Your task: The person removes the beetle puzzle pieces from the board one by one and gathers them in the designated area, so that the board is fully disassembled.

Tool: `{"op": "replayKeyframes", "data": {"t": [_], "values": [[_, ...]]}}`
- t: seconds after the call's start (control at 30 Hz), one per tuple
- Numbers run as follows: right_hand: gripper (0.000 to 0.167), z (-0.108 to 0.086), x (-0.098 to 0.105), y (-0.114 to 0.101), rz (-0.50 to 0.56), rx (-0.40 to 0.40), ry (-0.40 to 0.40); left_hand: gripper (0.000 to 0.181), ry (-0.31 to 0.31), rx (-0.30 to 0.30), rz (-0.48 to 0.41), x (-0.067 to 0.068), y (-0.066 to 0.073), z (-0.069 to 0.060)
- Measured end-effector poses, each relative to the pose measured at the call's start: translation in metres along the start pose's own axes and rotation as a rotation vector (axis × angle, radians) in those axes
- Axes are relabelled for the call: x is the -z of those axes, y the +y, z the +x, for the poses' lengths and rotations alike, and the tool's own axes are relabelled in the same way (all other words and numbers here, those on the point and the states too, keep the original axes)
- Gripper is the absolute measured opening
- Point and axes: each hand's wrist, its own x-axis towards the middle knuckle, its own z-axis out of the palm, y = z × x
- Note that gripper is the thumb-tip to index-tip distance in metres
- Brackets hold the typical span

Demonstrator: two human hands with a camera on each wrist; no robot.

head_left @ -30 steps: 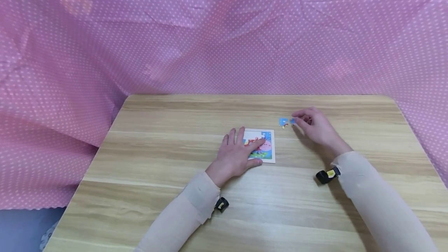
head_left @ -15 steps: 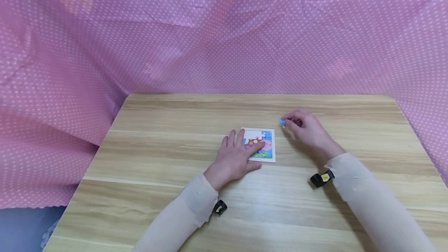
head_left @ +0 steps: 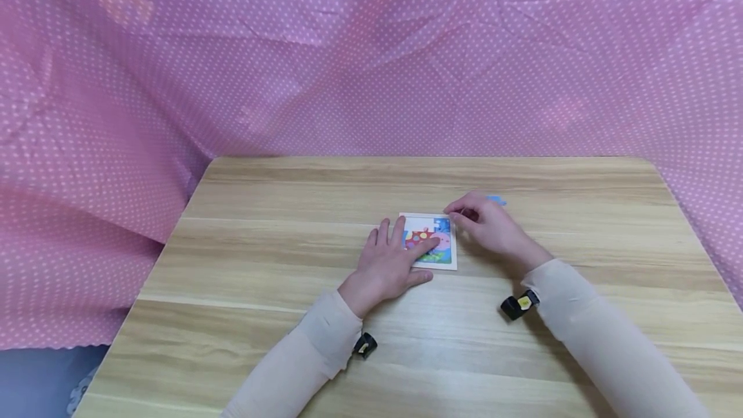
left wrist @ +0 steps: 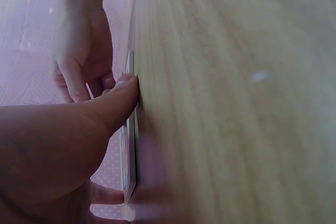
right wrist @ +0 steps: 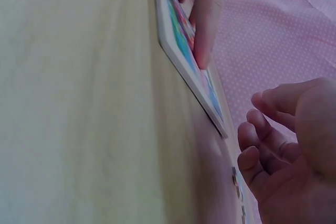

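My left hand (head_left: 384, 266) lies spread with straight fingers on a small square puzzle (head_left: 444, 254), pressing it to the table. The puzzle is white-rimmed, with a pink pig character in a red dotted dress. Bare white backing shows along its upper left. At its upper right corner is my right hand (head_left: 493, 228), thumb and index finger pinched together. The puzzle piece in that pinch is hidden by the fingers. A blue loose puzzle piece (head_left: 496, 199) lies behind the right hand. In the right wrist view, the puzzle tray's edge (right wrist: 191, 85) lies left of the right fingertips.
The wood-grain table (head_left: 244, 263) spreads around both hands. A pink dotted cloth (head_left: 360, 57) hangs behind its far edge and at the sides. Each wrist carries a small black camera (head_left: 513, 307).
My right hand has moved left and nearer, from the loose puzzle pieces to the puzzle's upper right corner. One blue piece is now uncovered behind it. The left hand has stayed nearly still.
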Motion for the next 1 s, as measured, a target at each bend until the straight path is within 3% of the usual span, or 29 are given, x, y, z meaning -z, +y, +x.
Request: {"op": "replayKeyframes", "data": {"t": [0.53,1.0], "values": [[0.018,0.004,-0.014,-0.008,-0.055,0.034,-0.057,0.067,-0.011,-0.002,0.011,0.006,0.000,-0.001],[0.025,0.005,-0.019,-0.008,-0.063,0.073,-0.105,0.068,-0.021,-0.007,0.006,0.005,-0.002,0.000]]}}
